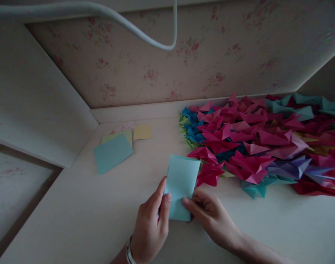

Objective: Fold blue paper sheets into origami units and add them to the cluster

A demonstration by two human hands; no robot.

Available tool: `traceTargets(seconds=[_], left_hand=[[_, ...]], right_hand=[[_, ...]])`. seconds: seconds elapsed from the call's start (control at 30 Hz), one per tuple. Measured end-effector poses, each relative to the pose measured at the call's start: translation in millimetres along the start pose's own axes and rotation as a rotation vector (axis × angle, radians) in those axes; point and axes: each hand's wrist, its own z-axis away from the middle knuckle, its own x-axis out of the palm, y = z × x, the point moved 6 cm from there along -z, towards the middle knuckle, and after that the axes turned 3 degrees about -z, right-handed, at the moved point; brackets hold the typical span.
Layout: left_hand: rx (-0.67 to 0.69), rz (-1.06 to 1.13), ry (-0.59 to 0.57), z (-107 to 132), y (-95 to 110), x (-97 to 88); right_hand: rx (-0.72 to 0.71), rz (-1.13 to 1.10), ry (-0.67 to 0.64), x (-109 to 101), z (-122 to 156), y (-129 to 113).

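Observation:
A light blue sheet of paper (182, 179), folded into a tall rectangle, is held up between both hands above the white desk. My left hand (153, 220) grips its left edge, thumb on the front and fingers at the side and behind. On the lower right edge, my right hand (208, 212) pinches the paper, thumb in front and the other fingers curled behind. At the top edge, the paper's layers sit slightly apart. Just beyond its upper right corner lie magenta folded paper pieces (211, 172).
Many folded paper pieces (252, 135) in pink, blue, green and purple cover the desk's right side. At the left lie a blue paper sheet (112, 152), a green sheet (127, 135) and a small yellow square (142, 132). A white cable (145, 36) hangs before the floral wall (156, 73).

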Motion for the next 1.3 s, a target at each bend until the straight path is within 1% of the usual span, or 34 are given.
traceTargets(seconds=[0.03, 0.1, 0.17, 0.2, 0.3, 0.4, 0.53, 0.6, 0.7, 0.83, 0.93, 1.03, 1.1, 1.2, 1.3], left_hand=[[0.000, 0.007, -0.002, -0.1, 0.2, -0.4], [-0.014, 0.024, -0.002, -0.6, 0.4, -1.6], [-0.064, 0.042, -0.002, -1.2, -0.9, -2.6], [-0.099, 0.054, -0.004, -1.3, -2.3, -2.8], [-0.196, 0.092, -0.022, -1.0, -6.6, -1.7], [-0.238, 0.133, -0.049, -1.0, -8.4, 0.6], [-0.299, 0.218, -0.174, -1.0, -8.4, 8.5], [-0.314, 0.241, -0.217, -1.5, -7.0, 10.5], [-0.326, 0.238, -0.251, -3.0, -5.7, 11.2], [-0.341, 0.276, -0.354, -2.5, -4.1, 15.9], [-0.328, 0.312, -0.376, -1.6, -2.2, 16.3], [-0.319, 0.323, -0.391, -0.4, -1.3, 16.3], [-0.310, 0.336, -0.410, 0.1, 0.1, 16.7], [-0.284, 0.363, -0.457, 1.1, 3.7, 17.8], [-0.254, 0.358, -0.500, 3.5, 6.2, 18.7]], right_hand=[[0.018, -0.026, -0.017, 1.5, -0.1, 0.5], [0.073, -0.075, -0.105, 8.1, 0.2, 1.2], [0.129, -0.086, -0.199, 15.2, 1.6, 0.8], [0.150, -0.077, -0.222, 17.1, 2.4, 0.5], [0.186, -0.045, -0.210, 17.0, 3.5, -0.2], [0.185, -0.017, -0.189, 14.3, 3.7, -1.5], [0.196, 0.014, -0.217, 13.3, 2.9, -4.0], [0.204, 0.030, -0.201, 11.6, 1.5, -5.2], [0.175, 0.017, -0.130, 6.9, -1.6, -8.5], [0.165, 0.034, 0.008, -4.9, -4.1, -8.8], [0.137, 0.051, 0.126, -17.8, -5.2, -11.4], [0.071, 0.000, 0.209, -28.5, -6.2, -16.6], [0.019, -0.059, 0.259, -34.3, -6.3, -19.4], [-0.018, -0.224, 0.351, -42.4, -5.8, -19.4], [-0.045, -0.397, 0.494, -53.9, -5.1, -20.3]])
